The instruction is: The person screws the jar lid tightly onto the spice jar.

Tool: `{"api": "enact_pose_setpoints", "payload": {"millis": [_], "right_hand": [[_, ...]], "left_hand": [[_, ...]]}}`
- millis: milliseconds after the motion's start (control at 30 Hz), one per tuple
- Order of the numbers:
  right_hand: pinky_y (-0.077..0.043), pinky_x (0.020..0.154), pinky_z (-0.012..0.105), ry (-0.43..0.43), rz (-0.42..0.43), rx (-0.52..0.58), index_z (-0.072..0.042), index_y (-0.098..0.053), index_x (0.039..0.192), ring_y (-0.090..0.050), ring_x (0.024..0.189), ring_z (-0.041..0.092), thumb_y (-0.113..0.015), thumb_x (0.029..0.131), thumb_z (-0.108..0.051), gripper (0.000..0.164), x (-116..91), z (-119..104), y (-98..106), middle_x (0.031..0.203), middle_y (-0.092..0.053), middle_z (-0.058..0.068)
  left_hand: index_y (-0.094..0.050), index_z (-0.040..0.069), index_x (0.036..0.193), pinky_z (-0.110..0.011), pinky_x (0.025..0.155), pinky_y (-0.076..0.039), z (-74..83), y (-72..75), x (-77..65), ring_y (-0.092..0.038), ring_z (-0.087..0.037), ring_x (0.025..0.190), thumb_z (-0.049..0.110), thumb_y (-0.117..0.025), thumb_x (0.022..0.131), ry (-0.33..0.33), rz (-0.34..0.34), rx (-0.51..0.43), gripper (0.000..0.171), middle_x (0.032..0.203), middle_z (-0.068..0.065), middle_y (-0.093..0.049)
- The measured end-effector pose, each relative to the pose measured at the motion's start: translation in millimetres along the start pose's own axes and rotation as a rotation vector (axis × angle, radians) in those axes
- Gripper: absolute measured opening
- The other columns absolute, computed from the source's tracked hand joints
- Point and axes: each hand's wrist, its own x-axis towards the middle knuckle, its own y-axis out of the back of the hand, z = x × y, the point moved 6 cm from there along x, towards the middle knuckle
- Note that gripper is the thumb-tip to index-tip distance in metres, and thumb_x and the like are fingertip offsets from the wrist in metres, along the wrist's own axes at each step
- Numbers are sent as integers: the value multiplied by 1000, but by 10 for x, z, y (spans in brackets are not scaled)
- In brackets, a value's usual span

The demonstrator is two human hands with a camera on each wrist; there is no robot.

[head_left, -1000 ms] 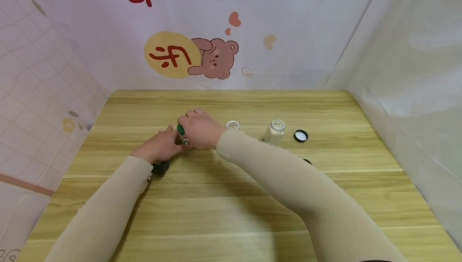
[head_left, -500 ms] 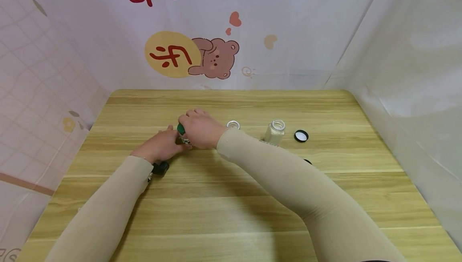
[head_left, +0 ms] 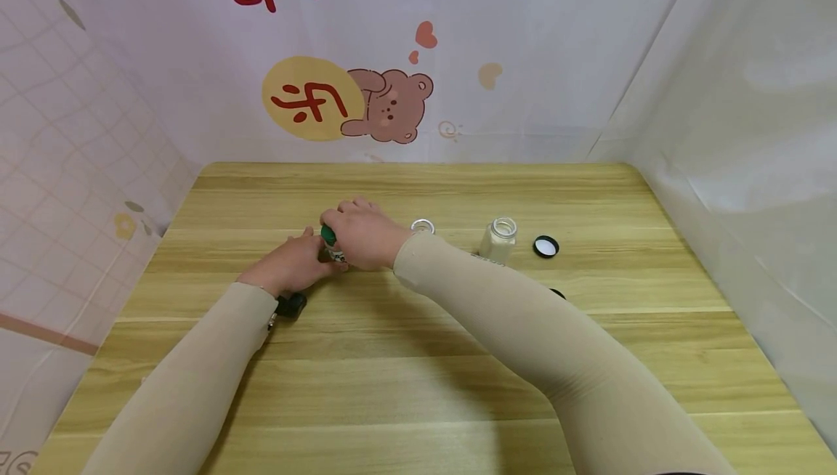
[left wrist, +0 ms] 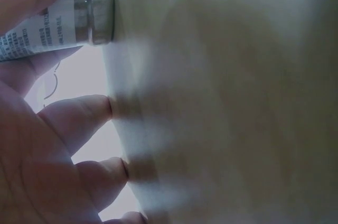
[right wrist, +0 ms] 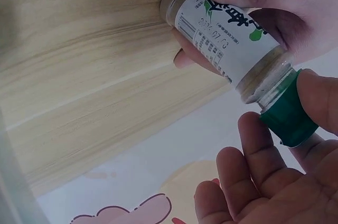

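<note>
A small clear seasoning bottle (right wrist: 227, 39) with a white printed label and a green cap (right wrist: 289, 110) stands between both hands over the left part of the table. My left hand (head_left: 288, 264) grips its body low down, the thumb lying on the label in the right wrist view. From above, my right hand (head_left: 369, 235) pinches the green cap between thumb and forefinger, its other fingers loosely bent. The cap sits on the bottle's neck. In the left wrist view, the bottle's base (left wrist: 100, 7) is close to the wooden surface. The hands cover most of the bottle in the head view.
Right of the hands is an open glass jar (head_left: 498, 242) of pale contents, with a black lid (head_left: 546, 246) lying white lining up beside it. The rim of another glass jar (head_left: 423, 226) and a dark curved edge (head_left: 557, 293) show from behind the right sleeve (head_left: 484, 301).
Both hands stay in place on the bottle. The right hand shifts only very slightly at the green cap; the jars and lid have not moved.
</note>
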Motion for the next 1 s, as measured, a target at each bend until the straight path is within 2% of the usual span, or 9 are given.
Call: {"api": "enact_pose_setpoints", "payload": {"millis": [333, 567, 800, 900, 1000], "right_hand": [[-44, 111, 42, -19, -21, 32, -17, -55, 144, -50, 116, 21, -58, 109, -30, 37, 14, -6, 2, 130, -61, 0], [-44, 111, 42, -34, -10, 14, -15, -58, 137, -53, 114, 21, -57, 110, -36, 35, 11, 9, 10, 128, -63, 1], [-48, 101, 39, -39, 16, -23, -14, -62, 127, -55, 106, 20, -57, 108, -44, 35, 13, 29, 27, 117, -66, 0], [-47, 103, 39, -45, 21, -35, -15, -60, 132, -57, 109, 20, -60, 107, -47, 41, 15, 35, 35, 120, -66, -1], [-44, 116, 42, -46, 19, -38, -16, -51, 148, -57, 126, 24, -64, 104, -46, 54, 20, 35, 40, 136, -64, 3]], "left_hand": [[-47, 21, 161, -76, 124, -10, -15, -17, 5, -12, -54, 159, 57, -63, 102, -8, 2, 2, 71, 161, -15, -50], [-43, 22, 163, -76, 125, -10, -14, -18, 3, -11, -54, 159, 57, -63, 102, -1, 1, -1, 73, 164, -17, -45], [-44, 24, 162, -77, 123, -12, -10, -17, 2, -10, -54, 159, 60, -62, 101, 17, -6, -12, 73, 165, -20, -42], [-45, 26, 161, -78, 122, -12, -11, -12, 1, -10, -56, 159, 58, -62, 101, 6, -6, -9, 71, 164, -17, -45], [-45, 28, 161, -78, 123, -11, -8, -12, 1, -10, -56, 159, 55, -63, 102, -5, -3, -7, 67, 164, -12, -47]]}}
